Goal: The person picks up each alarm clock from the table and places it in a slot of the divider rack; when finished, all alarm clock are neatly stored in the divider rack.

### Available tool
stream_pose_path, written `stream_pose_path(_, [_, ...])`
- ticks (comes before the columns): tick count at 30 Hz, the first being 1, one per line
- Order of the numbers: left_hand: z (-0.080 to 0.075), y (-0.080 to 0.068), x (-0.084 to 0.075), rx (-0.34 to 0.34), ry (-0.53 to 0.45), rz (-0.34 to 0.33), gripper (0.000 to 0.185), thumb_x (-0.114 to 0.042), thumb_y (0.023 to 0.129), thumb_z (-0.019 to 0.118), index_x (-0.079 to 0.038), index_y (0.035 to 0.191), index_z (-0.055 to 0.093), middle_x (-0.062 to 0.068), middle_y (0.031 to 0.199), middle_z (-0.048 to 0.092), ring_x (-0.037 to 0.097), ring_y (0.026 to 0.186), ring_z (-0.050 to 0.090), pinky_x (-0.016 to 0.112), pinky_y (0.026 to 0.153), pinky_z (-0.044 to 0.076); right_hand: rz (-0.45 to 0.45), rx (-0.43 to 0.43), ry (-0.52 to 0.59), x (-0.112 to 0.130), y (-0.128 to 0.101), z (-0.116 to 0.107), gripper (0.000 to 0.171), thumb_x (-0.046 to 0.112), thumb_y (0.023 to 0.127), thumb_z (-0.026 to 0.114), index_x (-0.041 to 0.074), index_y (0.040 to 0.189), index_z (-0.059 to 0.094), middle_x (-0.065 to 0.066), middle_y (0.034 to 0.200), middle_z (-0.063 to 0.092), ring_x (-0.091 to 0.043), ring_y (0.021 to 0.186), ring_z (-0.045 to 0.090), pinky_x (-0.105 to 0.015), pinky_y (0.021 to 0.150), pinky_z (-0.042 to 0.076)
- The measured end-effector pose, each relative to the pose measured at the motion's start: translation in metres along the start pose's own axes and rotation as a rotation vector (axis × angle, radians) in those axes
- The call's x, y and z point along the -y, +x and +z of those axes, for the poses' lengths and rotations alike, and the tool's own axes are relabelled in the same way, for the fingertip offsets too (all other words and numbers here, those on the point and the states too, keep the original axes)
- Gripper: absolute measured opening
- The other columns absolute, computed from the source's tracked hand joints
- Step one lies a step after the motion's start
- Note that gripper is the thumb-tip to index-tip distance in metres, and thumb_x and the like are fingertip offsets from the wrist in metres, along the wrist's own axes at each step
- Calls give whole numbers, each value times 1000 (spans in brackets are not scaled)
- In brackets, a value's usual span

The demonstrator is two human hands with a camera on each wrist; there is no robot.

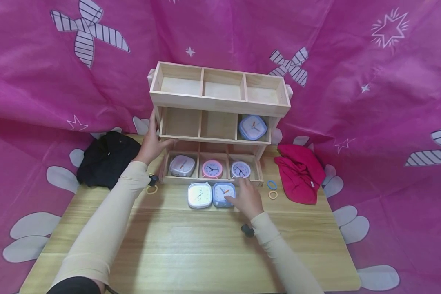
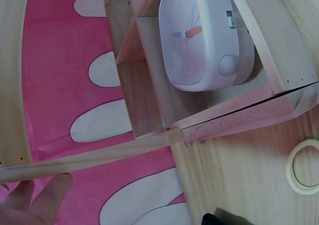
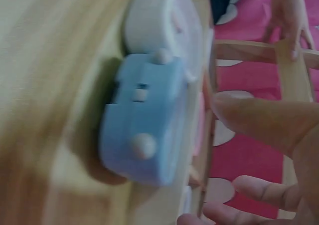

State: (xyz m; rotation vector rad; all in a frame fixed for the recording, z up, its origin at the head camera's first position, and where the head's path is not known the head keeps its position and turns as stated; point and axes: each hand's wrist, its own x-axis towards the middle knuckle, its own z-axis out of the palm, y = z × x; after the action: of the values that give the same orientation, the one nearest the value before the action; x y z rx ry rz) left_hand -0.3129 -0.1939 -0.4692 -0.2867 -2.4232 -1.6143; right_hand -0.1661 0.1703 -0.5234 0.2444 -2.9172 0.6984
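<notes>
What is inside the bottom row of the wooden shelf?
The bottom row of the wooden shelf holds three clocks: a grey square clock, a pink round clock and a white round clock, whose lower edge the right hand partly covers.

Wooden table (image 1: 191, 249) with shelf rack (image 1: 213, 122), clocks (image 1: 211, 194), cloths (image 1: 297, 173).

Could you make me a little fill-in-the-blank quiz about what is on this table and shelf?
1. The wooden shelf has ____ clocks in its bottom row.
2. The person's left hand grips the shelf's ____ side.
3. The right hand rests by the blue clock, which lies on the table beside a ____ clock.
4. The bundle of cloth to the right of the shelf is ____.

Missing words: three; left; white; red
</notes>
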Motion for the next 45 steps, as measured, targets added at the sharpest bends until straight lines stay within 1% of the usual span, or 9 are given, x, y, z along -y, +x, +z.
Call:
stream_pose_path(4, [0, -1, -1, -3, 3, -4, 133, -8, 88, 87, -43, 170, -12, 14, 180, 11, 49, 161, 24, 77, 121, 32, 18, 62, 18, -7, -4, 11, 83, 38, 75, 98, 8, 143, 61, -17, 132, 66, -42, 124, 64, -60, 108, 53])
stream_pose_path(8, [-1, -2, -2, -4, 8, -11, 133, -9, 88, 87, -43, 170, -12, 15, 180, 11, 49, 162, 23, 76, 121, 32, 33, 94, 56, -12, -6, 23, 93, 36, 70, 100, 10, 148, 57, -20, 137, 64, -43, 127, 62, -62, 110, 51])
stream_pose_path(15, [-2, -2, -2, -9, 2, -11, 132, -8, 89, 87, -44, 169, -11, 15, 180, 10, 49, 162, 23, 75, 122, 32, 52, 141, 155, -13, -4, 36, 95, 30, 71, 98, 14, 153, 53, -19, 143, 61, -43, 132, 59, -63, 114, 48])
stream_pose_path(19, [-2, -3, -1, -15, -1, -8, 132, -7, 89, 87, -44, 170, -11, 16, 180, 11, 49, 161, 24, 76, 121, 32, 44, 161, 202, -11, -3, 41, 96, 27, 72, 97, 16, 155, 51, -18, 146, 58, -43, 132, 59, -64, 111, 50])
stream_pose_path(26, [-2, -4, 2, -15, 1, -14, 132, -7, 89, 86, -44, 170, -11, 16, 180, 11, 49, 161, 23, 76, 122, 32, 38, 155, 312, -8, -5, 46, 96, 15, 69, 96, 12, 154, 51, -21, 142, 53, -41, 126, 61, -61, 111, 53])
stream_pose_path(30, [-2, -5, 2, -16, 3, -16, 132, -7, 89, 87, -44, 169, -11, 16, 180, 11, 49, 161, 24, 75, 122, 32, 37, 141, 305, -6, -6, 45, 100, 17, 67, 97, 11, 156, 50, -21, 142, 54, -41, 126, 59, -61, 111, 53])
stream_pose_path(37, [-2, -4, 1, -12, -1, -9, 132, -8, 88, 87, -43, 170, -11, 17, 180, 11, 49, 161, 24, 75, 122, 32, 23, 124, 232, -9, -11, 47, 108, 28, 65, 101, 10, 157, 49, -21, 154, 56, -45, 138, 54, -64, 115, 47])
stream_pose_path(39, [-2, -4, 0, -13, -5, -4, 132, -7, 88, 87, -43, 170, -10, 17, 179, 13, 48, 161, 25, 75, 122, 33, 28, 123, 216, -11, -14, 48, 106, 31, 66, 100, 11, 157, 50, -19, 153, 57, -44, 137, 56, -62, 116, 47])
stream_pose_path(45, [-2, -2, -2, -1, -17, 7, 132, -7, 88, 87, -43, 170, -9, 18, 178, 19, 44, 162, 26, 75, 122, 33, 62, 116, 228, -12, -29, 43, 90, 36, 70, 99, 15, 148, 61, -16, 137, 66, -39, 126, 61, -58, 110, 51])
